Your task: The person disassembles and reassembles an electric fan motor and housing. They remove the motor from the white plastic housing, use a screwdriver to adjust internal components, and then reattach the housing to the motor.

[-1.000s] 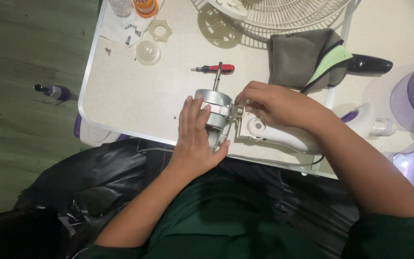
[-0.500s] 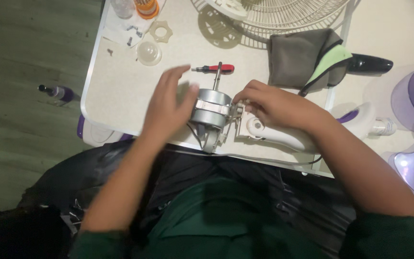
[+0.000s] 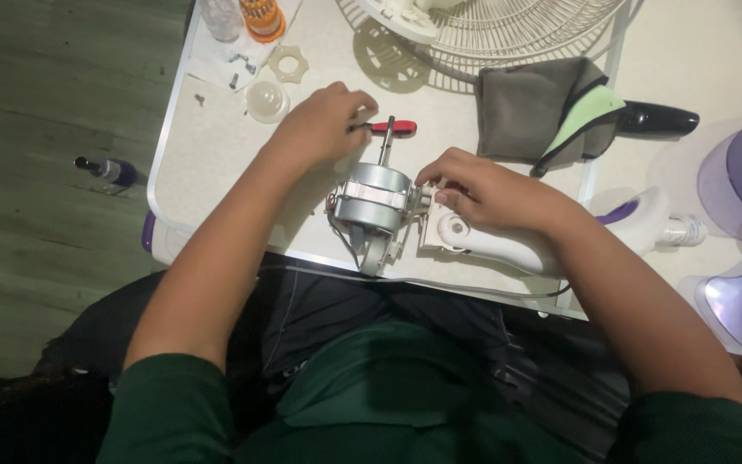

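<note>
Here the white table (image 3: 216, 146) carries everything, and the wire fan guard (image 3: 508, 34) lies at its far edge, well beyond both hands. Just past the right hand (image 3: 483, 193) sits a folded grey cloth (image 3: 530, 107) with a pale green piece and a black handle (image 3: 659, 119) beside it. Under that hand lies the white fan body (image 3: 491, 245), and the fingers curl down onto its near end, pressing where it meets the silver motor (image 3: 371, 202); the grip is closed on the white part, though exactly what the fingertips pinch cannot be told. The motor stands between the two hands, its shaft pointing away toward the screwdriver. The left hand (image 3: 319, 129) sits just beyond the motor with its fingers drawn together on the shaft end of the red-handled screwdriver (image 3: 388, 129), which lies on the table. Left of that hand rest a clear dome cap (image 3: 265, 101), a white plastic nut (image 3: 288, 62) and a few loose screws (image 3: 238, 64).
</note>
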